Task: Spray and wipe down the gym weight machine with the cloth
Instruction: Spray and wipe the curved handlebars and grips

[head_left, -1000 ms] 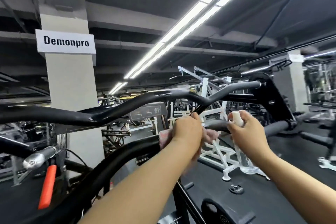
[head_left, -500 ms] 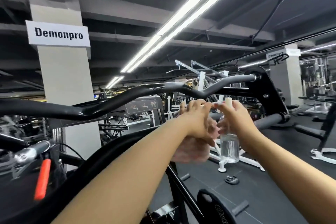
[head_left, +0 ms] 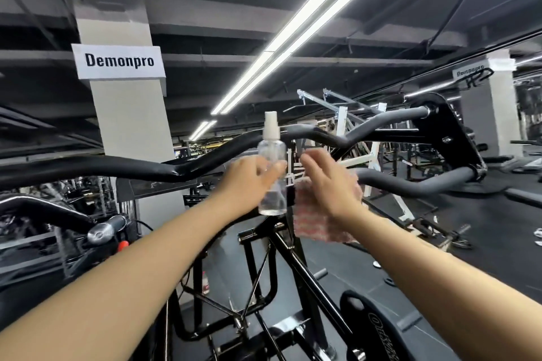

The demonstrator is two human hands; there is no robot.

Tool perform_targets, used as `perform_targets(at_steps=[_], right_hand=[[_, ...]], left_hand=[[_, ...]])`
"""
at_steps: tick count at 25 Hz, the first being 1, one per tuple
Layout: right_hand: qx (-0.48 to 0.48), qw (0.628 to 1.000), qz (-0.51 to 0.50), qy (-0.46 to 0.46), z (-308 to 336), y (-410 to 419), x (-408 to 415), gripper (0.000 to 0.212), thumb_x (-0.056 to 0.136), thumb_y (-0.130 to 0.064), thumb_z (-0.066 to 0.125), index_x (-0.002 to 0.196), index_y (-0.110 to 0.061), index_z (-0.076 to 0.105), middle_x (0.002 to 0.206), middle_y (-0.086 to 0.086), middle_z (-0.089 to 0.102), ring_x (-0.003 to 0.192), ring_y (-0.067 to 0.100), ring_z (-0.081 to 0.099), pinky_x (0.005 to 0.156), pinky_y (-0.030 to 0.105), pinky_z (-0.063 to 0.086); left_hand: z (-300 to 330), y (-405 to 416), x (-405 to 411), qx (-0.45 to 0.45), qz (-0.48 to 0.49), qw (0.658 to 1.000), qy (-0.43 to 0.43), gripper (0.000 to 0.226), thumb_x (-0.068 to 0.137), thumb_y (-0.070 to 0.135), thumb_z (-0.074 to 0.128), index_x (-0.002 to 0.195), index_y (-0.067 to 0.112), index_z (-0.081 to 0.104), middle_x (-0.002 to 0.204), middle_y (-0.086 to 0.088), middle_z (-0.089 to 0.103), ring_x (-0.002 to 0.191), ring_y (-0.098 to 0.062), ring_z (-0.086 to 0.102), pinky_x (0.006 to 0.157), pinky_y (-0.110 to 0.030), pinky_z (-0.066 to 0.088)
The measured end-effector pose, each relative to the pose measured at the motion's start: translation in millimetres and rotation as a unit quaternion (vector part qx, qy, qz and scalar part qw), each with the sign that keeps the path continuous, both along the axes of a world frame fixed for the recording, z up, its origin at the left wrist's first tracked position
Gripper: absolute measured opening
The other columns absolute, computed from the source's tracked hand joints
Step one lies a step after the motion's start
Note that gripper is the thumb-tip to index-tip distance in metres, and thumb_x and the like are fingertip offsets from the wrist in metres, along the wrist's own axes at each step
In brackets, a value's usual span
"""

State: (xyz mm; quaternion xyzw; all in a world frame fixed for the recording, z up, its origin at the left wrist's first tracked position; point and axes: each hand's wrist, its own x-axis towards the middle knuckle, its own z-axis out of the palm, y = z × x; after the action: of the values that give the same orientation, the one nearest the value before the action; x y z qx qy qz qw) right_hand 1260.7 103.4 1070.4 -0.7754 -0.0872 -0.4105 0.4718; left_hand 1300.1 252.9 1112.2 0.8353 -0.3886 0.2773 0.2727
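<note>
Left hand [head_left: 252,177]: fingers curled round upright bottle [head_left: 272,173], nozzle up. Right hand [head_left: 325,184]: holds cloth [head_left: 322,223], just right of bottle. Bar [head_left: 390,135] runs left-right, just beyond both hands.

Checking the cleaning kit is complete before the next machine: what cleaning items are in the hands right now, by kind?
Spray bottle, clear with a white nozzle, held in the left hand: 1
Cloth, pink and white, held in the right hand: 1
Total: 2
</note>
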Motion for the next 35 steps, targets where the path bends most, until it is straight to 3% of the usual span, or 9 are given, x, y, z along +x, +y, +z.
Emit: perform_targets(at_steps=[4,8,12,15,20,25,29,32,35], right_hand=[[-0.338,0.918,-0.204,-0.026,-40.9,-31.9,34.4,0.049,0.094,-0.050,0.025,0.117,-0.023,0.059,0.119,-0.004,0.060,0.123,0.019,0.047,0.112,0.037,0.020],[-0.395,0.881,-0.259,-0.027,-42.2,-55.1,48.9,0.050,0.094,-0.049,0.025,0.124,-0.022,0.057,0.120,-0.002,0.060,0.121,0.021,0.050,0.110,0.056,0.015],[-0.390,0.870,-0.299,-0.035,-43.1,-86.3,51.6,0.055,0.098,-0.049,0.016,0.127,-0.023,0.055,0.127,-0.005,0.059,0.123,0.017,0.051,0.103,0.068,0.020],[-0.309,0.893,-0.321,-0.059,-43.9,-110.1,52.9,0.055,0.096,-0.041,0.020,0.114,-0.015,0.064,0.120,0.002,0.065,0.117,0.024,0.056,0.102,0.050,0.036],[-0.084,0.951,-0.295,-0.037,-23.7,-67.7,46.0,0.026,0.093,-0.020,0.041,0.076,-0.019,0.061,0.077,-0.001,0.059,0.072,0.012,0.058,0.060,0.014,0.038],[-0.069,0.992,-0.091,-0.063,-25.4,41.7,33.8,0.031,0.098,-0.010,0.040,0.096,-0.007,0.071,0.097,0.006,0.067,0.096,0.019,0.057,0.090,0.029,0.043],[-0.082,0.985,0.016,-0.148,-35.4,69.4,22.4,0.038,0.095,-0.021,0.037,0.121,-0.009,0.062,0.122,-0.006,0.059,0.117,0.004,0.050,0.105,0.020,0.035],[-0.344,0.912,-0.121,-0.187,-46.0,34.0,32.8,0.055,0.091,-0.041,0.046,0.136,-0.010,0.047,0.143,-0.001,0.044,0.134,0.013,0.036,0.117,0.026,0.017],[-0.491,0.817,-0.259,-0.157,-48.4,-2.1,53.9,0.065,0.083,-0.054,0.049,0.136,-0.017,0.039,0.131,0.004,0.055,0.122,0.027,0.050,0.106,0.051,0.036]], left_hand=[[-12.3,47.7,14.0,-0.027,0.020,0.997,-0.065,0.045,0.084,0.062,0.044,0.056,0.027,0.039,0.064,0.010,0.043,0.062,-0.007,0.044,0.059,-0.020,0.033],[-27.2,54.3,26.4,-0.138,-0.024,0.990,-0.009,0.056,0.070,0.071,0.033,0.064,0.018,0.053,0.066,0.002,0.055,0.075,-0.020,0.060,0.075,-0.037,0.051],[-32.0,53.4,19.3,-0.135,-0.036,0.990,0.008,0.049,0.078,0.069,0.043,0.062,0.024,0.046,0.052,0.015,0.048,0.054,-0.001,0.045,0.056,-0.022,0.032],[-31.3,54.6,19.5,-0.140,-0.044,0.989,0.023,0.049,0.070,0.072,0.038,0.060,0.024,0.044,0.054,0.016,0.050,0.057,-0.002,0.046,0.057,-0.019,0.033],[-31.6,49.6,26.0,-0.169,-0.064,0.982,0.052,0.073,0.066,0.073,0.034,0.079,0.003,0.054,0.081,-0.018,0.059,0.089,-0.034,0.061,0.088,-0.050,0.048],[-30.0,51.2,20.3,-0.167,-0.064,0.982,0.059,0.057,0.081,0.057,0.038,0.078,0.002,0.051,0.071,-0.004,0.049,0.074,-0.020,0.050,0.071,-0.031,0.040],[-30.5,52.7,15.7,-0.203,-0.061,0.975,0.072,0.035,0.096,0.038,0.044,0.084,0.007,0.056,0.079,-0.004,0.056,0.079,-0.016,0.051,0.069,-0.025,0.038],[-31.5,53.0,17.9,-0.208,-0.076,0.971,0.091,0.037,0.094,0.047,0.045,0.081,0.013,0.053,0.082,-0.007,0.060,0.084,-0.022,0.057,0.075,-0.024,0.043],[-32.0,52.5,20.0,-0.211,-0.085,0.968,0.103,0.044,0.092,0.049,0.046,0.090,0.006,0.056,0.095,-0.018,0.063,0.093,-0.031,0.060,0.082,-0.035,0.046]])
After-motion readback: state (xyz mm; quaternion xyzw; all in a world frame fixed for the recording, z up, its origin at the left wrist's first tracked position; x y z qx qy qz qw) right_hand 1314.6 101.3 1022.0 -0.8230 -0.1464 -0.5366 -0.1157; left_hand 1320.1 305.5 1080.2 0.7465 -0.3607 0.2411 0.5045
